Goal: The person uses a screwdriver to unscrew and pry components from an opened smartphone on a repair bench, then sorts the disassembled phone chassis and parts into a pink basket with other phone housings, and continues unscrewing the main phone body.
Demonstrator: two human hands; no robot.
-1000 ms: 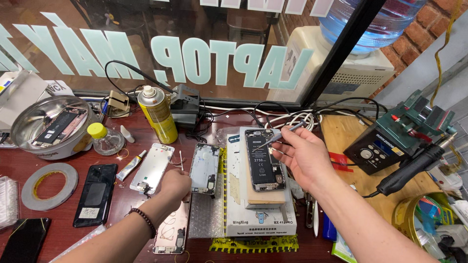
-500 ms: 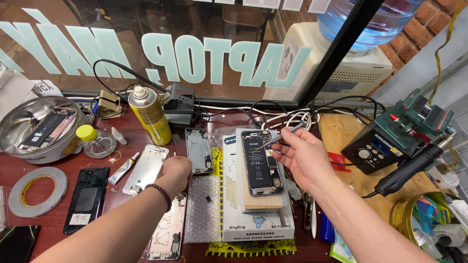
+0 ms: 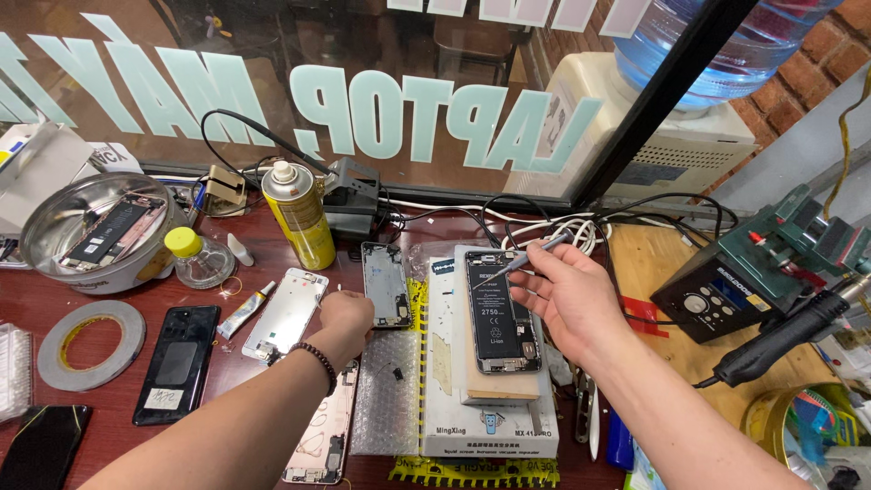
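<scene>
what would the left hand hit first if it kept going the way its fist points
Probably the bare phone frame lying just beyond the left hand, toward the window. The silver back cover sits close on its other side, so depth leaves some doubt.

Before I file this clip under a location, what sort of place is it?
Most likely a phone repair bench by a shop window. An opened phone lies with its battery exposed, the right hand holds a small screwdriver over it, and a hot-air rework station stands beside it.

Single head view, steeply down, close over cluttered workbench (image 3: 118, 299).
</scene>
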